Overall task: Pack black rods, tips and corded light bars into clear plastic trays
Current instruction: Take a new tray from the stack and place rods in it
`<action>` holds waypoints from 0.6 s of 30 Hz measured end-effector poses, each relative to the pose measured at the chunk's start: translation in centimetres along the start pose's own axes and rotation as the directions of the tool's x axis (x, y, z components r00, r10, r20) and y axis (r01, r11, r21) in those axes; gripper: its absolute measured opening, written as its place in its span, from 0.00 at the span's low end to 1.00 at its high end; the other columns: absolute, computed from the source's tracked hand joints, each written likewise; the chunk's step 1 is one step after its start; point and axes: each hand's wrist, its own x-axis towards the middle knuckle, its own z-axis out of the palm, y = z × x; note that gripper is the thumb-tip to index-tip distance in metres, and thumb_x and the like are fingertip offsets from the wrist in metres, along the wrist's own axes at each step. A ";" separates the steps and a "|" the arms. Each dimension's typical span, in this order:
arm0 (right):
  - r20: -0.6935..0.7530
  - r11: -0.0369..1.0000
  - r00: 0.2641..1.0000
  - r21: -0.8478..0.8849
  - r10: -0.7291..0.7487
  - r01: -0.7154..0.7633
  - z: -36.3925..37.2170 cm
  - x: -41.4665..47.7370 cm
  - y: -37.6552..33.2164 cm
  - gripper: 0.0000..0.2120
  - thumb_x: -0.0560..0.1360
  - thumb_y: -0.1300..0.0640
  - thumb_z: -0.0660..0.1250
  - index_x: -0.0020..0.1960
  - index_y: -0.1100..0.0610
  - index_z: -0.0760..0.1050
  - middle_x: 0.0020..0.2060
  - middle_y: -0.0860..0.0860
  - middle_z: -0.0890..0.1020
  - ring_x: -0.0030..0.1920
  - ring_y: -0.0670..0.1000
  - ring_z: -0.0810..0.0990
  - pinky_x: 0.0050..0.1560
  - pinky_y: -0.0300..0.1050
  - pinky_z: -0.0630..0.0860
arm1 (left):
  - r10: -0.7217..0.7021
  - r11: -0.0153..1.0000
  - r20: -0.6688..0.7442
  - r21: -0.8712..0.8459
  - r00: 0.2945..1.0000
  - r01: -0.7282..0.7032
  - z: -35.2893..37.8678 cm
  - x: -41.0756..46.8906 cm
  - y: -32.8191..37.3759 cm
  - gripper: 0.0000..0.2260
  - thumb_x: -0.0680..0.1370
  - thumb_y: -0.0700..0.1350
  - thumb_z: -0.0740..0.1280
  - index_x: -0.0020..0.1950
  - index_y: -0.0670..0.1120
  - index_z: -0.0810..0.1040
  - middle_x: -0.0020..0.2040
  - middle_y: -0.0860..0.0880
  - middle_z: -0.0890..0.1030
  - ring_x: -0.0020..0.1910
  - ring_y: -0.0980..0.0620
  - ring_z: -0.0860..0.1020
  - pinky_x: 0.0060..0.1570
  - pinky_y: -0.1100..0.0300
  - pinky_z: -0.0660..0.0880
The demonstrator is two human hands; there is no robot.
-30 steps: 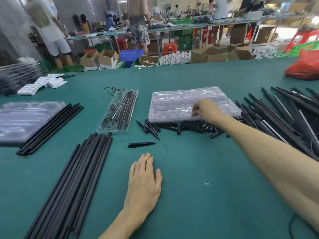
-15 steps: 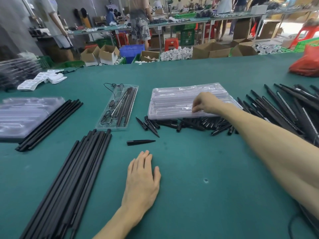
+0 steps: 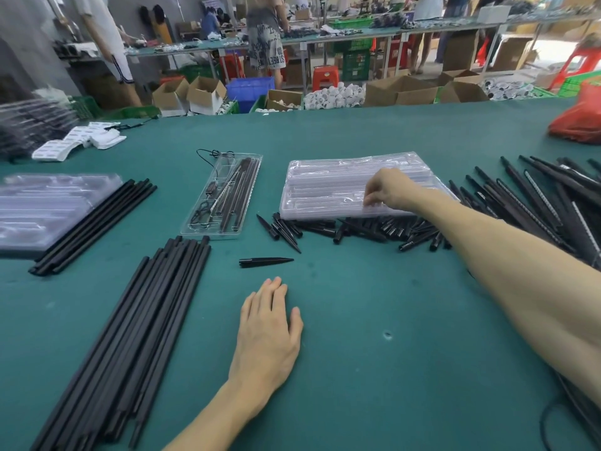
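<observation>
My right hand (image 3: 392, 190) reaches over the stack of clear plastic trays (image 3: 328, 187) and pinches the front right edge of the top tray. My left hand (image 3: 268, 333) lies flat and open on the green table, holding nothing. A single black tip (image 3: 265, 262) lies just beyond its fingers. A heap of black tips (image 3: 364, 231) sits along the front of the tray stack. A filled tray (image 3: 224, 193) with rods and a corded light bar lies left of the stack. Long black rods (image 3: 136, 330) lie in a bundle at lower left.
More clear trays (image 3: 45, 206) and a second rod bundle (image 3: 94, 226) lie at the far left. Corded light bars (image 3: 536, 203) pile up at the right. White label rolls (image 3: 78, 141) and a red bag (image 3: 579, 122) sit at the back. People work at benches beyond.
My right hand has shifted slightly on the tray stack's front edge, its fingers now pinching the top tray. My left hand has stayed flat on the table.
</observation>
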 end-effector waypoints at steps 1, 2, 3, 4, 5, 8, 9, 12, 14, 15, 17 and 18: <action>-0.009 1.000 1.000 -0.017 0.000 0.000 0.2 0.1 0.1 0.06 0.77 0.61 0.71 0.41 0.57 0.83 0.36 0.51 0.84 0.39 0.51 0.82 0.50 0.50 0.80 | 0.000 1.000 0.002 0.001 1.000 0.000 0.0 0.0 0.0 0.23 0.85 0.53 0.52 0.79 0.47 0.62 0.80 0.53 0.60 0.79 0.57 0.52 0.79 0.57 0.48; -0.015 0.999 1.000 -0.045 0.005 -0.006 0.4 0.2 0.1 0.06 0.78 0.61 0.70 0.43 0.58 0.83 0.40 0.53 0.85 0.42 0.52 0.83 0.52 0.52 0.80 | 0.000 1.000 0.004 0.005 1.000 0.000 0.0 0.0 0.0 0.24 0.85 0.53 0.52 0.79 0.47 0.62 0.80 0.53 0.60 0.79 0.57 0.52 0.79 0.57 0.47; -0.018 0.996 1.000 -0.086 0.011 -0.012 0.7 0.3 0.1 0.06 0.79 0.61 0.69 0.46 0.59 0.83 0.44 0.55 0.86 0.46 0.55 0.83 0.53 0.54 0.80 | 0.001 1.000 0.004 0.010 1.000 -0.001 0.0 0.0 0.0 0.24 0.85 0.53 0.52 0.79 0.47 0.62 0.80 0.53 0.60 0.79 0.57 0.52 0.79 0.57 0.48; -0.022 0.990 1.000 -0.141 0.010 -0.013 1.0 0.3 -0.1 0.06 0.80 0.61 0.67 0.48 0.60 0.83 0.48 0.57 0.85 0.49 0.56 0.83 0.54 0.55 0.80 | 0.003 1.000 0.004 0.014 1.000 -0.003 0.0 0.0 -0.1 0.24 0.85 0.53 0.52 0.79 0.47 0.62 0.80 0.53 0.60 0.79 0.57 0.52 0.79 0.57 0.48; -0.030 0.979 1.000 -0.202 -0.006 0.000 1.3 0.2 -0.2 0.07 0.81 0.61 0.66 0.51 0.62 0.82 0.51 0.58 0.84 0.50 0.58 0.82 0.53 0.56 0.80 | 0.004 1.000 0.004 0.016 1.000 -0.004 0.0 0.0 -0.1 0.24 0.85 0.53 0.52 0.79 0.47 0.62 0.80 0.53 0.60 0.79 0.57 0.52 0.79 0.57 0.48; -0.066 0.926 0.991 -0.369 -0.114 0.082 2.1 -0.1 -0.4 0.07 0.80 0.67 0.62 0.55 0.65 0.77 0.53 0.60 0.78 0.48 0.58 0.77 0.45 0.50 0.75 | 0.006 1.000 0.000 0.021 1.000 -0.006 0.0 0.0 0.0 0.23 0.85 0.53 0.52 0.78 0.47 0.62 0.80 0.53 0.60 0.79 0.57 0.53 0.78 0.56 0.49; -0.071 0.906 0.987 -0.410 -0.145 0.104 2.2 -0.2 -0.4 0.09 0.79 0.70 0.61 0.56 0.65 0.76 0.53 0.60 0.77 0.49 0.57 0.75 0.44 0.48 0.72 | 0.008 1.000 0.000 0.023 1.000 -0.008 0.0 0.0 0.0 0.23 0.85 0.53 0.52 0.78 0.46 0.63 0.80 0.53 0.60 0.79 0.56 0.53 0.78 0.56 0.49; -0.069 0.851 0.974 -0.503 -0.214 0.151 2.2 -0.1 -0.4 0.10 0.77 0.73 0.58 0.55 0.65 0.74 0.51 0.61 0.76 0.48 0.57 0.73 0.44 0.48 0.71 | 0.011 1.000 0.002 0.021 1.000 -0.011 0.0 0.0 0.0 0.23 0.85 0.53 0.52 0.79 0.46 0.62 0.80 0.53 0.60 0.79 0.57 0.53 0.78 0.56 0.48; -0.073 0.827 0.970 -0.540 -0.231 0.156 2.1 0.0 -0.5 0.07 0.78 0.72 0.58 0.53 0.65 0.72 0.49 0.60 0.75 0.45 0.56 0.71 0.42 0.48 0.70 | 0.012 1.000 0.000 0.021 1.000 -0.012 0.0 0.0 0.0 0.23 0.85 0.53 0.52 0.79 0.46 0.62 0.80 0.53 0.60 0.80 0.56 0.52 0.79 0.57 0.48; -0.078 0.819 0.969 -0.553 -0.235 0.154 2.0 0.0 -0.4 0.05 0.79 0.70 0.57 0.52 0.64 0.71 0.48 0.60 0.74 0.44 0.55 0.70 0.41 0.48 0.69 | 0.011 1.000 -0.002 0.020 1.000 -0.011 0.0 0.0 0.0 0.23 0.85 0.53 0.53 0.79 0.46 0.62 0.80 0.53 0.60 0.79 0.56 0.53 0.79 0.57 0.48; -0.084 0.810 0.966 -0.566 -0.244 0.155 1.9 0.1 -0.4 0.05 0.81 0.69 0.57 0.49 0.62 0.69 0.47 0.59 0.73 0.42 0.55 0.68 0.40 0.49 0.68 | 0.011 1.000 -0.002 0.017 1.000 -0.011 0.0 0.0 -0.1 0.23 0.85 0.53 0.53 0.79 0.46 0.62 0.80 0.52 0.60 0.79 0.56 0.53 0.79 0.57 0.47; -0.080 0.807 0.966 -0.569 -0.245 0.157 1.8 0.1 -0.4 0.05 0.81 0.69 0.56 0.48 0.61 0.68 0.46 0.59 0.73 0.41 0.55 0.67 0.40 0.49 0.67 | 0.013 1.000 -0.003 0.018 1.000 -0.013 0.1 0.0 -0.1 0.23 0.85 0.53 0.52 0.79 0.46 0.62 0.80 0.52 0.60 0.79 0.56 0.53 0.79 0.57 0.47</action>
